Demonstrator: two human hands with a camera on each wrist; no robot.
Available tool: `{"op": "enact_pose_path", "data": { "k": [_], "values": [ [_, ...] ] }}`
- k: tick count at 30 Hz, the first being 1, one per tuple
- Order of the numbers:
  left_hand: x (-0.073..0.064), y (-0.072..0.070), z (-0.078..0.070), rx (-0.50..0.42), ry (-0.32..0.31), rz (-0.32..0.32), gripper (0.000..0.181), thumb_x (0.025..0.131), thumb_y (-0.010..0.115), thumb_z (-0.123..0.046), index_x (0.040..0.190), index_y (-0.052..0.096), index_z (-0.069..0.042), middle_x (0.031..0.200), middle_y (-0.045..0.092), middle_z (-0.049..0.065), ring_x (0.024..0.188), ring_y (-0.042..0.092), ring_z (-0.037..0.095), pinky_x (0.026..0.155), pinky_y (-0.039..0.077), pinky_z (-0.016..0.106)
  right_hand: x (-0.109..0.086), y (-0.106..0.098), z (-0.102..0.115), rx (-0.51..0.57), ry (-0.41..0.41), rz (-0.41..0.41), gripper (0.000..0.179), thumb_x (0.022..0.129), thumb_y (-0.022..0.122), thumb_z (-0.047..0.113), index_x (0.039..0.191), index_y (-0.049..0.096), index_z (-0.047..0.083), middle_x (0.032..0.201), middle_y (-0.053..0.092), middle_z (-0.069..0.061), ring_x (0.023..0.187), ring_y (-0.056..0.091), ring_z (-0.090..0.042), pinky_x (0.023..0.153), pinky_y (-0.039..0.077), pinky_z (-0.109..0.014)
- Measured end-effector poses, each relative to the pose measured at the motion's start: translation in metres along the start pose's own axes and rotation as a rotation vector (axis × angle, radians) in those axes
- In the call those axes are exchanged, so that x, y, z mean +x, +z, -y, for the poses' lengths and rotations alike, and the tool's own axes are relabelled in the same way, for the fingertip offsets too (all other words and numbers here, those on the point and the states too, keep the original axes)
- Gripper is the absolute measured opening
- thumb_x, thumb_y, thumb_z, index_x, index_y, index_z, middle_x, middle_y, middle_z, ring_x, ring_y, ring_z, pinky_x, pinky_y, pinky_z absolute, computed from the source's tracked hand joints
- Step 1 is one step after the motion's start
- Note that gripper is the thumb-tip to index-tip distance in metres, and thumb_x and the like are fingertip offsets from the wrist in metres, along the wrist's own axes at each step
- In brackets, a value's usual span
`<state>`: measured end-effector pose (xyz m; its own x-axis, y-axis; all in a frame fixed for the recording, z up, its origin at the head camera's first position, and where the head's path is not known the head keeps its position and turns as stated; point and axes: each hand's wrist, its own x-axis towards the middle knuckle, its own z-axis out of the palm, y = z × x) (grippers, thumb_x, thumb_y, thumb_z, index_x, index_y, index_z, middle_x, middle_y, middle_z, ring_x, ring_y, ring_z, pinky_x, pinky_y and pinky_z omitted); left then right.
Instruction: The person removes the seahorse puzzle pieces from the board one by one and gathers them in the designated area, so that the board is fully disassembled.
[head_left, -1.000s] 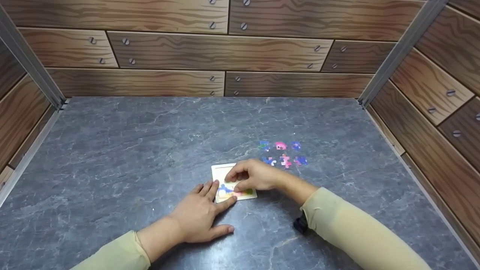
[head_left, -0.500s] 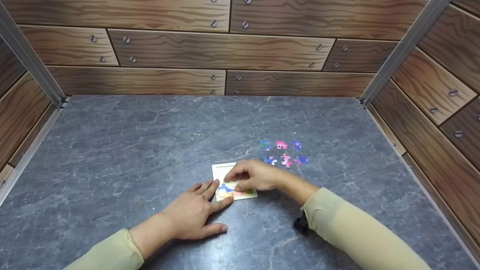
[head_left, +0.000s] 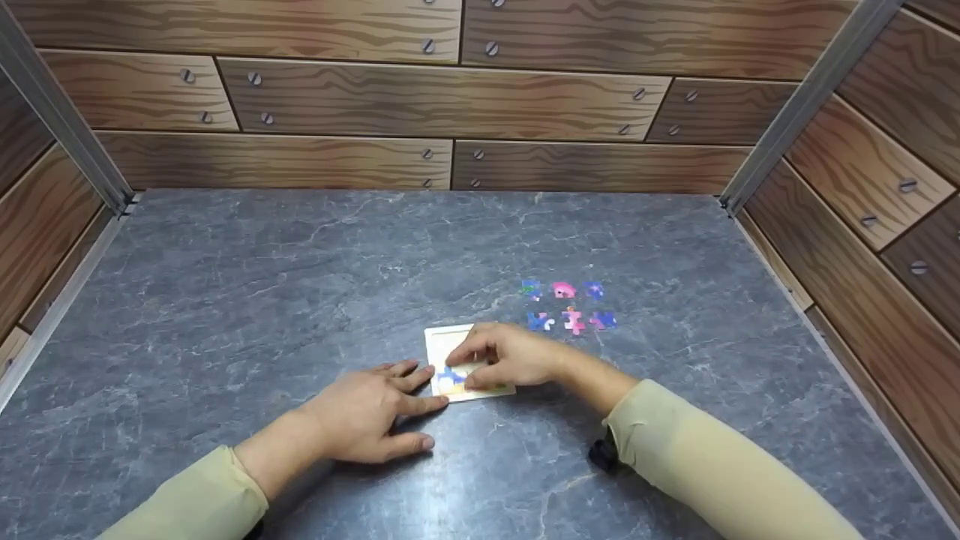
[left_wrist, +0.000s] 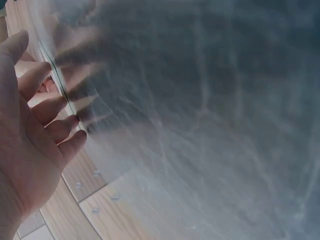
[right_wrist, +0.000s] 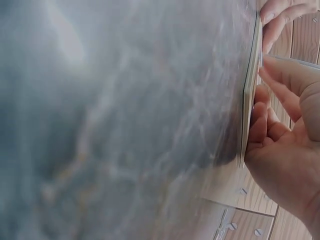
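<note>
A small pale puzzle board [head_left: 450,336] with a raised rim lies on the table in the head view. Blue, white and yellow puzzle pieces [head_left: 450,379] sit in its near part. My right hand [head_left: 517,356] is over the board, its curled index finger and thumb pinching at a blue puzzle piece [head_left: 453,373]; the hand hides much of the board's right side. My left hand [head_left: 360,416] lies palm down with fingers spread, fingertips at the board's left and near-left edge. In the right wrist view, the board [right_wrist: 251,85] appears edge-on beside the right hand [right_wrist: 290,130].
Behind the right hand, several loose puzzle pieces [head_left: 574,321] in pink and blue lie in two rows on the grey marbled table [head_left: 300,277]. Wood-patterned walls [head_left: 450,105] close off the back and sides.
My left hand has slid left, its index finger drawing back from the board's near edge towards the corner. The right hand has stayed nearly in place on the board.
</note>
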<state>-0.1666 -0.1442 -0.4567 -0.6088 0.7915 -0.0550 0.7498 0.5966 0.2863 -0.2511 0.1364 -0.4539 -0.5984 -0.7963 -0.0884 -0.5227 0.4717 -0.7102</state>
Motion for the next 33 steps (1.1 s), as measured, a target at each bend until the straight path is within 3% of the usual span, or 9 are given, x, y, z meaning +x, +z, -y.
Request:
{"op": "enact_pose_path", "data": {
  "k": [5,11,20,26,33],
  "values": [
    [0.0011,-0.0015,0.0040,-0.010,-0.007,0.015,0.060,0.106,0.050,-0.064,0.154,0.059,-0.030,0.163,0.045,0.014,0.147,0.046,0.043,0.116,0.042,0.058,0.0008,0.0080,0.0012,-0.024,-0.021,-0.045,0.039,0.089,0.087,0.019,0.126,0.079,0.011,0.110,0.069,-0.007,0.098,0.061,-0.020,0.084,0.050,-0.031],
    [0.0043,-0.0053,0.0023,-0.010,-0.008,0.041,0.061,0.106,0.049,-0.065,0.153,0.060,-0.029,0.162,0.046,0.014,0.147,0.046,0.043,0.116,0.041,0.057,0.0001,0.0070,0.0020,-0.003,-0.027,-0.038,0.037,0.090,0.084,0.011,0.127,0.078,0.008,0.113,0.071,-0.008,0.100,0.061,-0.021,0.087,0.050,-0.032],
    [0.0066,-0.0077,0.0003,-0.015,-0.024,0.071,0.060,0.106,0.049,-0.065,0.153,0.059,-0.029,0.163,0.044,0.014,0.148,0.044,0.042,0.117,0.041,0.057,0.0009,0.0074,0.0047,0.067,0.030,-0.040,0.033,0.092,0.080,0.005,0.124,0.079,0.008,0.115,0.072,-0.005,0.106,0.063,-0.020,0.091,0.052,-0.036],
    [0.0074,-0.0064,0.0000,0.000,-0.019,0.065,0.061,0.106,0.047,-0.066,0.153,0.060,-0.029,0.162,0.045,0.014,0.147,0.046,0.043,0.117,0.042,0.056,0.0012,0.0084,0.0035,0.081,0.047,-0.034,0.032,0.092,0.080,0.004,0.124,0.078,0.008,0.115,0.071,-0.006,0.108,0.063,-0.019,0.093,0.052,-0.035],
    [0.0085,-0.0064,-0.0003,0.036,0.004,0.024,0.060,0.106,0.047,-0.066,0.149,0.064,-0.028,0.158,0.050,0.016,0.144,0.049,0.044,0.115,0.044,0.055,0.0032,0.0092,0.0019,0.156,0.011,-0.026,0.033,0.088,0.078,-0.004,0.121,0.075,0.000,0.112,0.070,-0.011,0.107,0.063,-0.020,0.095,0.052,-0.033]
  ]
}}
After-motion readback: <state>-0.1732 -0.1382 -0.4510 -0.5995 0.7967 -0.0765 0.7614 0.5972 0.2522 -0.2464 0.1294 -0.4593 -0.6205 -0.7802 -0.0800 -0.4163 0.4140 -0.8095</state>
